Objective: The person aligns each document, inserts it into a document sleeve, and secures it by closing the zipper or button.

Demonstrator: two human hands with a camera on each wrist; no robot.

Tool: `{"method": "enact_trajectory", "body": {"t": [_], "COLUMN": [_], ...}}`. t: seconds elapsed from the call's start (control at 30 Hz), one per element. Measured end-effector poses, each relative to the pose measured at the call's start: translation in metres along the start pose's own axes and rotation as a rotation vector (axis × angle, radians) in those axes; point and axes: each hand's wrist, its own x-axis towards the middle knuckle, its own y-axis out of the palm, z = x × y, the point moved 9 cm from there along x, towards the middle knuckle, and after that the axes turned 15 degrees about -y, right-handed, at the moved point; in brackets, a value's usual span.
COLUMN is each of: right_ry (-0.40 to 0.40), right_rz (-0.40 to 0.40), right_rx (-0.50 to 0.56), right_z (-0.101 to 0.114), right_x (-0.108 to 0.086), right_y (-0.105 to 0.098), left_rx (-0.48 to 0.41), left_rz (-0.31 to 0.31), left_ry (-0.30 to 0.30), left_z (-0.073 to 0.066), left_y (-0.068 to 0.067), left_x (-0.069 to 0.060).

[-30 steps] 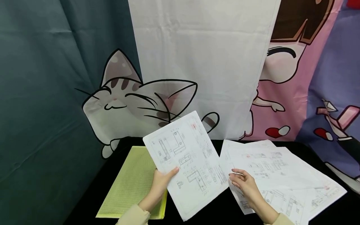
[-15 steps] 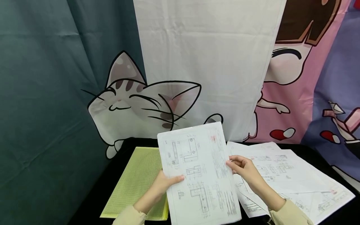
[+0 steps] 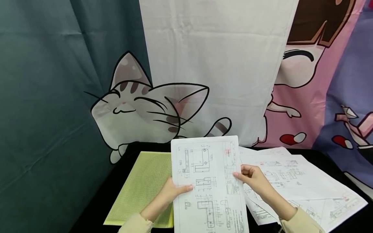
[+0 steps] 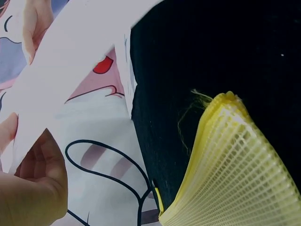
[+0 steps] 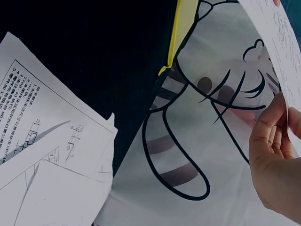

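Both hands hold a white sheet with technical drawings (image 3: 217, 181) up in front of the body, nearly upright in the head view. At its left edge the left hand (image 3: 175, 191) pinches it, thumb across the front. The right hand (image 3: 253, 178) grips the right edge, thumb in front and fingers behind. In the left wrist view the left hand (image 4: 37, 183) has its fingers behind the paper (image 4: 51, 70). The right wrist view shows the right hand (image 5: 277, 165) curled at the edge of the sheet (image 5: 282, 56).
A yellow mesh folder (image 3: 140, 187) lies on the black table (image 3: 93, 207) at the left. Several loose drawing sheets (image 3: 303, 181) overlap at the right, beneath and beyond the right forearm. Behind the table hangs a curtain (image 3: 218, 64) printed with a cat and cartoon figures.
The held sheet has turned from a tilt to nearly straight and moved right and lower. The right hand, apart from it a second ago, has taken hold of its right edge.
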Motion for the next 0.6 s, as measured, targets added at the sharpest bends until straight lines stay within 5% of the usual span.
{"method": "enact_trajectory", "body": {"t": [0.17,0.33,0.6], "right_ry": [-0.008,-0.001,0.086], "right_rz": [-0.059,-0.173,-0.333], "right_rx": [-0.028,-0.086,-0.075], "right_z": [0.002,0.001,-0.004], "right_x": [-0.003,-0.006,-0.007], "right_y": [-0.007,-0.018,-0.038], "left_rx": [-0.02,-0.017,0.015], "left_rz": [0.014,-0.036,-0.043], "left_ry": [-0.031,-0.074,-0.097], "left_z": [0.006,0.012,0.015], "left_y": [0.001,-0.005,-0.007], "left_x": [0.003,0.005,0.006]}}
